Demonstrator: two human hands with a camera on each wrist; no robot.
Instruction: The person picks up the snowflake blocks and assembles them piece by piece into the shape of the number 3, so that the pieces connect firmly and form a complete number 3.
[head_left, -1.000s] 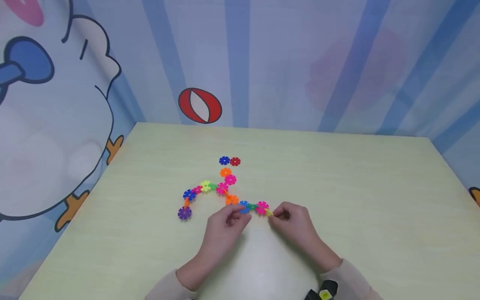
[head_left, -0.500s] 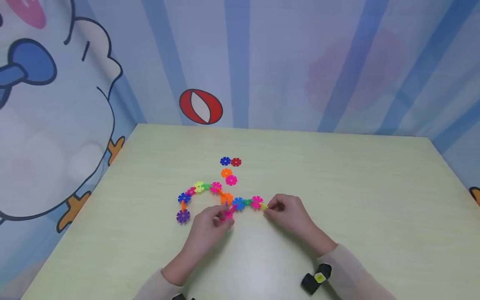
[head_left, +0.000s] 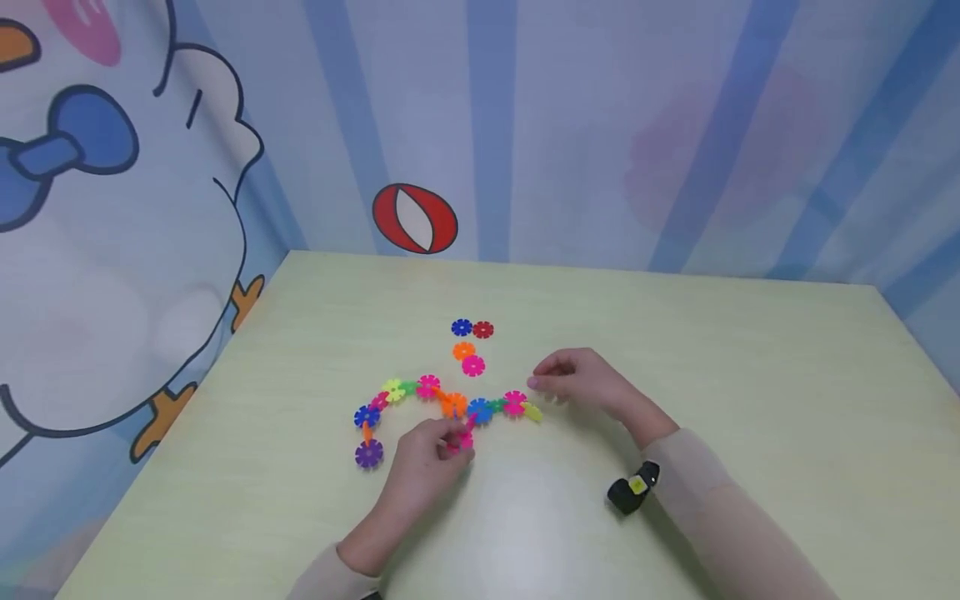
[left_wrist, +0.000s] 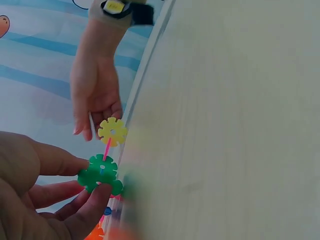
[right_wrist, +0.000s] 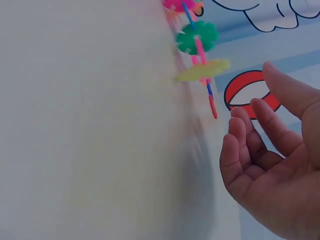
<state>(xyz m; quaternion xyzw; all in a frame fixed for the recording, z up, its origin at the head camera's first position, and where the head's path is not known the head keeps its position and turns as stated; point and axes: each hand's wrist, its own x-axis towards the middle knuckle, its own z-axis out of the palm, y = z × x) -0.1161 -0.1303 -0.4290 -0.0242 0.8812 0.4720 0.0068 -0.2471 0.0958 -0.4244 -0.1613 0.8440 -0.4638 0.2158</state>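
In the left wrist view, the thumb and forefinger of my left hand [left_wrist: 50, 192] pinch a green notched snowflake disc [left_wrist: 95, 174]. In the head view that left hand [head_left: 422, 465] is beside a pink disc [head_left: 467, 442], and its fingers hide the green one. Linked discs curve across the table, from a purple disc [head_left: 368, 454] at the left to a yellow disc [head_left: 532, 412] at the right end. My right hand [head_left: 581, 382] is above and right of the yellow disc, apart from it. Its fingers hold nothing and are loosely bent in the right wrist view.
Behind the chain lie a blue disc [head_left: 461, 327], a red disc [head_left: 483, 330], an orange disc [head_left: 463, 351] and a loose pink disc [head_left: 473, 366]. A printed backdrop [head_left: 570, 125] stands along the rear edge of the pale table [head_left: 750, 400].
My right hand has let go of the yellow disc and moved back from it. The left hand shifted left, off the chain's blue disc, and the pink disc beside it came into sight.
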